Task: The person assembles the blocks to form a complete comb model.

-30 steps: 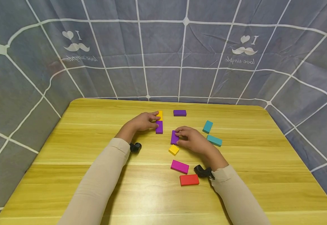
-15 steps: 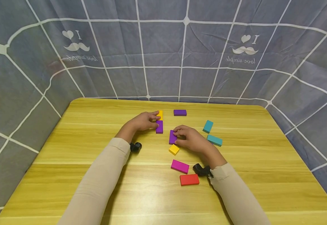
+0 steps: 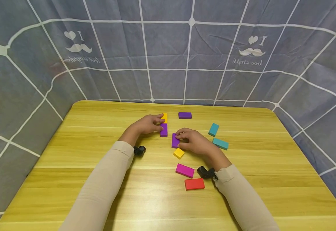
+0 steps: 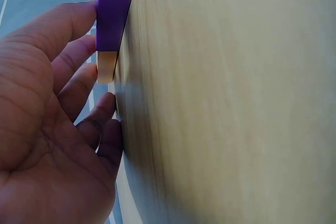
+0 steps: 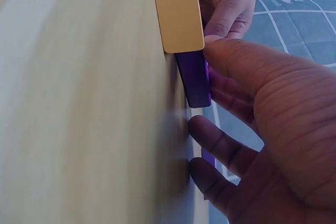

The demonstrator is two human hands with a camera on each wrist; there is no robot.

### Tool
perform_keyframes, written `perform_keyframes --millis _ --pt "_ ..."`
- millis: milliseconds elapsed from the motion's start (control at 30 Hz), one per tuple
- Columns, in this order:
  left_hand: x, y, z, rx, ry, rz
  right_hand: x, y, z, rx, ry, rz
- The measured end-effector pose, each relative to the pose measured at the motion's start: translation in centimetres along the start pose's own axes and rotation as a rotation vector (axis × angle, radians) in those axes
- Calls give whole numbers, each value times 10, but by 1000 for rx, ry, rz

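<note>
My left hand (image 3: 148,124) lies at the back left of the table, thumb touching the top of a purple block (image 3: 163,131) and fingers on a yellow block (image 3: 164,116). These two blocks stand end to end. In the left wrist view, the thumb tip meets the purple block (image 4: 115,14). My right hand (image 3: 196,141) rests its thumb and fingertips, slightly bent, on a second purple block (image 3: 174,140). This block lies flat, apart from the left pair. A small yellow block (image 3: 179,153) sits just in front of it.
Another purple block (image 3: 185,115) lies at the back. Two teal blocks (image 3: 213,129) are to the right. A magenta block (image 3: 184,170) and a red block (image 3: 194,184) lie nearer the front. The wooden table (image 3: 145,195) meets a grey patterned cloth (image 3: 168,48) behind.
My right hand has slid the second purple block a little to the left, towards the left pair. The left hand and its two blocks have stayed put.
</note>
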State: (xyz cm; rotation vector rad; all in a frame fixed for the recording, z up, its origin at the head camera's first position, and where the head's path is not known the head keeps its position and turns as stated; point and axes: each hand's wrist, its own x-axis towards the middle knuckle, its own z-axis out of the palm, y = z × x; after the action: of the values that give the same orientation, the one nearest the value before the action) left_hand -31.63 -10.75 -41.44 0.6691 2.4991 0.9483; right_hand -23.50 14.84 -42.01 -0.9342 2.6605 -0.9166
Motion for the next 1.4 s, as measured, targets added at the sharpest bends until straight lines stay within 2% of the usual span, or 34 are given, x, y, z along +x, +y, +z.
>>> perform_keyframes --millis 700,933,1400 --pt "2 -2 -1 22 -7 6 8 -7 2 -22 -81 -49" --pt "3 -3 -1 26 -10 5 10 -9 2 -43 -97 -85" --pt "0 0 -2 36 -10 11 13 -12 5 -38 -103 -83"
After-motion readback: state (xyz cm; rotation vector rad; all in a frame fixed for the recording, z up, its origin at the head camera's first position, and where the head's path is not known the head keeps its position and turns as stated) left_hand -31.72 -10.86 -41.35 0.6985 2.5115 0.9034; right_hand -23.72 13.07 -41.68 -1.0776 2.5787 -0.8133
